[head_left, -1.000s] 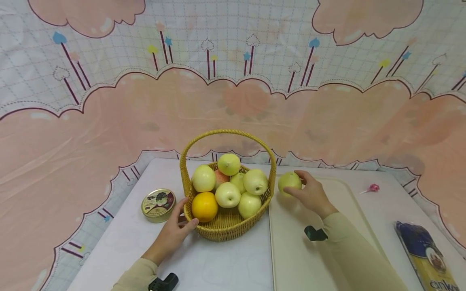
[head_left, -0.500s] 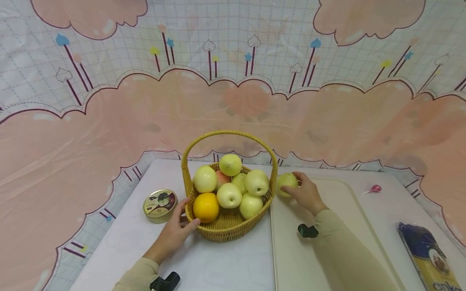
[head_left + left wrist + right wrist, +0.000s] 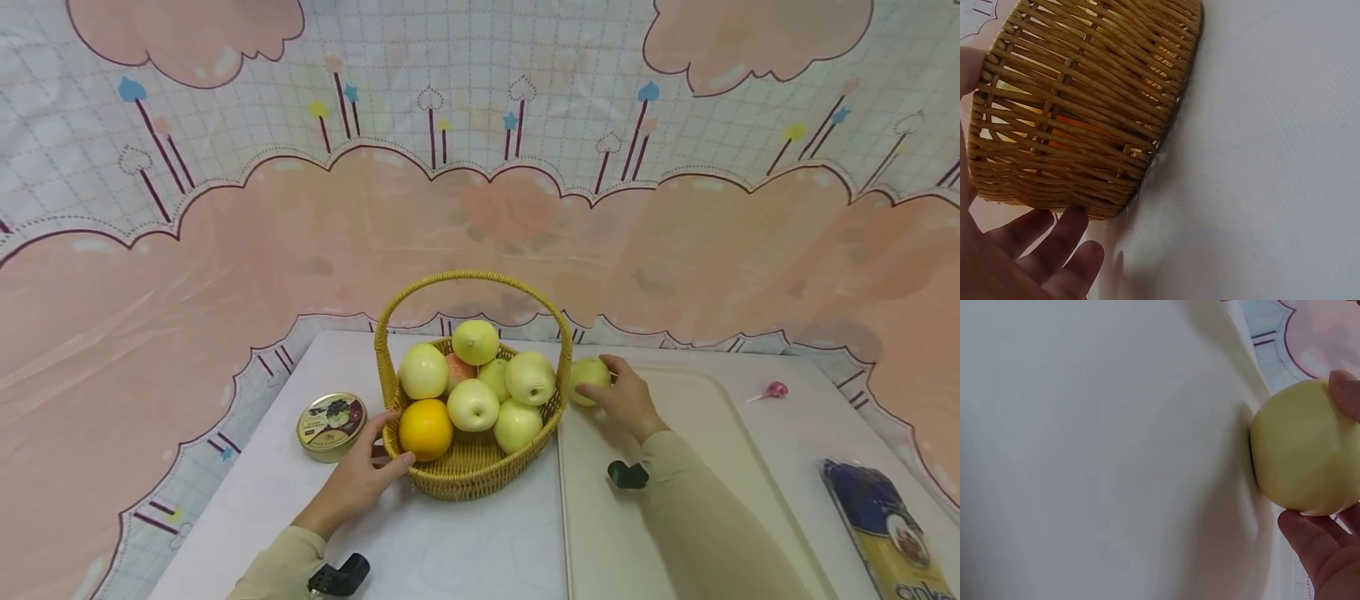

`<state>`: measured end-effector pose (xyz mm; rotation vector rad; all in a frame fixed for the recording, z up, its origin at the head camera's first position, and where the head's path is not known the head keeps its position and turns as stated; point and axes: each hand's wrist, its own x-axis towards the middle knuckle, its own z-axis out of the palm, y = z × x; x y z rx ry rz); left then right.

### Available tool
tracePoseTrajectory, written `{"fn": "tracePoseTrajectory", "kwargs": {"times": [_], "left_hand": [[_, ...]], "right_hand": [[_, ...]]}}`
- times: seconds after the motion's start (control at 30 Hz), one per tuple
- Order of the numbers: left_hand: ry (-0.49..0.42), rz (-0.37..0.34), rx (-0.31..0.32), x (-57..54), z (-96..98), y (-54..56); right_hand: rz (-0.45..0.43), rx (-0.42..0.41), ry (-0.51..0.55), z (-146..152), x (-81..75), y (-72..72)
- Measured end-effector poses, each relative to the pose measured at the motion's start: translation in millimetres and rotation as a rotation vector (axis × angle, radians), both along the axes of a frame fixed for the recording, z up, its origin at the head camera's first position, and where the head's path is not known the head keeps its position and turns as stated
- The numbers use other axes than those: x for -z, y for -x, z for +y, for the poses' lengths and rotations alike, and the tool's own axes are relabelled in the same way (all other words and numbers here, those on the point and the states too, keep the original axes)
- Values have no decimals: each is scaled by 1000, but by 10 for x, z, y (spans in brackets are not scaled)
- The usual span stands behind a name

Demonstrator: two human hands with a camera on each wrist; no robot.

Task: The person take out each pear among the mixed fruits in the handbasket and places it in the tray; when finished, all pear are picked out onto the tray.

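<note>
A woven yellow basket with a tall arched handle stands mid-table. It holds an orange, a partly hidden reddish fruit and several pale yellow-green fruits. My left hand grips the basket's front left side, thumb and fingers spread around its edge. In the left wrist view, fingertips press against the woven wall. Right of the basket, my right hand holds a round yellow-green fruit between thumb and fingers, close over the tray's far left corner. The right wrist view shows this fruit large.
A cream tray lies flat right of the basket. A round tin sits left of the basket, near my left hand. Toward the right edge are a pink lollipop and a blue and yellow packet. A patterned curtain hangs behind the table.
My right hand has shifted slightly left with the yellow-green fruit, bringing it closer to the basket's right side. My left hand stays on the basket.
</note>
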<state>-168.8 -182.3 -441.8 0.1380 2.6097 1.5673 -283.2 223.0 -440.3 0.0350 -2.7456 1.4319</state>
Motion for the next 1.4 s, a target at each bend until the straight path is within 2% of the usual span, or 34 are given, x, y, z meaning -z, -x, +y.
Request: {"fn": "tracePoseTrajectory", "kwargs": {"times": [0.3,0.63,0.9,1.2,1.4], "left_hand": [[99,39,-18,-66,7,-3],[143,103,-8,-48,0,21],[186,87,13,-107,-33,26],[164,126,18,-73,-34,26],[123,87,2,-40,-28,-3]], "right_hand": [[-11,-3,24,-69,-11,15],[14,-7,9,-137,0,52],[7,-15,14,-153,7,65],[14,-2,31,-180,39,119],[26,-9,15,-186,57,142]]}}
